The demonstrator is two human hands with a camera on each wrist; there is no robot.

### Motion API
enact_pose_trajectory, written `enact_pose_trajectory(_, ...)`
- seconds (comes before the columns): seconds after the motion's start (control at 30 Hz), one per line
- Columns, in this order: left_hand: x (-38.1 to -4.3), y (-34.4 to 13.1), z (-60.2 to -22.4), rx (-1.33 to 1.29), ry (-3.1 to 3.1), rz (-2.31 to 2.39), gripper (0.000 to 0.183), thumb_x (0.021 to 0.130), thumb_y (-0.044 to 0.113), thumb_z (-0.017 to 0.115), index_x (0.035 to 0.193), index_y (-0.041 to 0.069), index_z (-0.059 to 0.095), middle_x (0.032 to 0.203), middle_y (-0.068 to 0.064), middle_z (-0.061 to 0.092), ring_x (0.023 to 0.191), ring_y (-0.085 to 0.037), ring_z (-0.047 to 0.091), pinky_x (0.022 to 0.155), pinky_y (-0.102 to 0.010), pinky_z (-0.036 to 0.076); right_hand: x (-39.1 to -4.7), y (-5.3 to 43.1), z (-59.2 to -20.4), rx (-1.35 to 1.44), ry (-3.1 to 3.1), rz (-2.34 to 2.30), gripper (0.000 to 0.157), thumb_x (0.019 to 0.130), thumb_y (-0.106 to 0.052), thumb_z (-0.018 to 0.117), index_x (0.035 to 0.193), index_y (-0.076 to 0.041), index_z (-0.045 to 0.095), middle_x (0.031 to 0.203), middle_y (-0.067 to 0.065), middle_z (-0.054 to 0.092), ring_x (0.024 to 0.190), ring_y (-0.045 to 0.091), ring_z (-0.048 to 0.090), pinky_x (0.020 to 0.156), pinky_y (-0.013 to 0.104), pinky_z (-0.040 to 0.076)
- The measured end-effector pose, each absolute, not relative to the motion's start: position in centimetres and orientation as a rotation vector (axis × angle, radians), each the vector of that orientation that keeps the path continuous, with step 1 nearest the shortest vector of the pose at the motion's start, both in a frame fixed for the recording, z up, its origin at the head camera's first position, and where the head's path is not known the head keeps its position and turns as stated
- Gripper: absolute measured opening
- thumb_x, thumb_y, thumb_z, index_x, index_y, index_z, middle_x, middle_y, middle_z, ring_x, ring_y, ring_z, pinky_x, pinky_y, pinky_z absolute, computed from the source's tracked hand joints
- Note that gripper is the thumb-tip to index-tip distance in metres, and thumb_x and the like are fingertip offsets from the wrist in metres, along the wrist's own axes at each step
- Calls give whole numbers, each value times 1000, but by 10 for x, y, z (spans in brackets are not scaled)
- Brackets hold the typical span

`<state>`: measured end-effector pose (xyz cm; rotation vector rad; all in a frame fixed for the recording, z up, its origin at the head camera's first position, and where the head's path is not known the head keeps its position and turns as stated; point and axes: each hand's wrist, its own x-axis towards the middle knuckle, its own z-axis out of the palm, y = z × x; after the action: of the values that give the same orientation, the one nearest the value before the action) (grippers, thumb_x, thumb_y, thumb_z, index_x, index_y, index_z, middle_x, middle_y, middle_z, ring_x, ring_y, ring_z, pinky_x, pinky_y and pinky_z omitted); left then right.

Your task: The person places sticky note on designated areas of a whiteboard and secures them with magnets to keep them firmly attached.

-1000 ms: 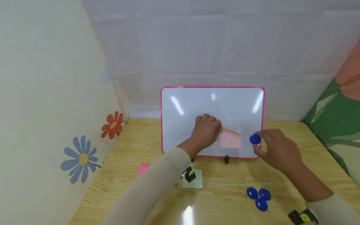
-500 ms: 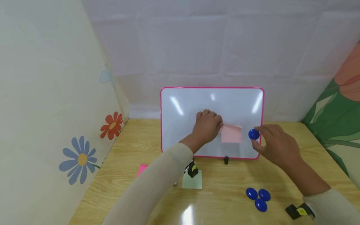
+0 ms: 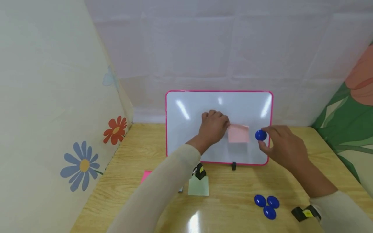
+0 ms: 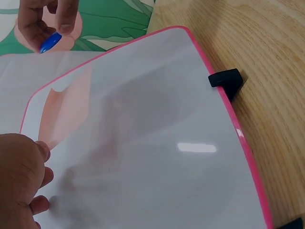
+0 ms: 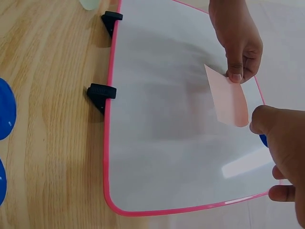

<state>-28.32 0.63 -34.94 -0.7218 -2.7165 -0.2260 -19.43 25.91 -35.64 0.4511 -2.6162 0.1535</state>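
My left hand (image 3: 214, 127) pinches a pink sticky note (image 3: 238, 133) by its upper left corner, in front of a whiteboard (image 3: 186, 132) with a pink frame. In the right wrist view the note (image 5: 226, 98) stands off the board and its edge curls. My right hand (image 3: 287, 147) holds a round blue magnet (image 3: 260, 135) between thumb and forefinger, to the right of the note. From the left wrist view, the magnet (image 4: 50, 43) is seen edge-on, apart from the board. Most of it is hidden behind the fingers in the right wrist view.
Three more blue magnets (image 3: 269, 212) lie on the wooden table (image 3: 227, 210) at the front right. A pale green note (image 3: 198, 187) and a bright pink note (image 3: 146, 175) lie left, partly behind the left sleeve. Black feet (image 3: 234, 166) support the board.
Both hands have risen a little along the board, the left carrying the pink note upward. The blue magnet in the right hand has moved up and slightly left.
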Motion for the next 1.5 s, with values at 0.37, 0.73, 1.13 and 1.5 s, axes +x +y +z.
enact_pose_trajectory(0.37, -287, 8, -343, -705, -2722, -193, 24, 107, 39, 53, 119, 28, 70, 124, 9, 64, 121, -17, 48, 101, -46, 32, -199, 252, -353, 455, -2604, 155, 54, 80, -26, 87, 122, -1, 65, 120, 20, 65, 117, 41, 56, 74, 56, 57)
enact_pose_trajectory(0.73, -295, 9, -341, -685, -2695, -193, 24, 107, 40, 54, 119, 29, 71, 122, 9, 63, 120, -18, 47, 100, -45, 33, -203, 251, -352, 463, -2600, 166, 54, 81, -26, 86, 122, -1, 65, 121, 22, 64, 117, 42, 55, 72, 56, 57)
enact_pose_trajectory(1.13, -297, 18, -333, -691, -2674, -200, 25, 107, 41, 53, 120, 32, 72, 119, 9, 63, 118, -17, 46, 97, -43, 32, -210, 250, -349, 422, -2636, 160, 53, 83, -27, 85, 123, 0, 63, 122, 23, 64, 118, 43, 54, 75, 57, 56)
enact_pose_trajectory(1.5, -300, 22, -326, -683, -2677, -196, 26, 108, 41, 51, 121, 31, 71, 122, 9, 62, 120, -18, 45, 101, -45, 32, -212, 248, -349, 388, -2661, 177, 53, 86, -28, 83, 126, 0, 62, 124, 23, 63, 119, 43, 53, 78, 59, 55)
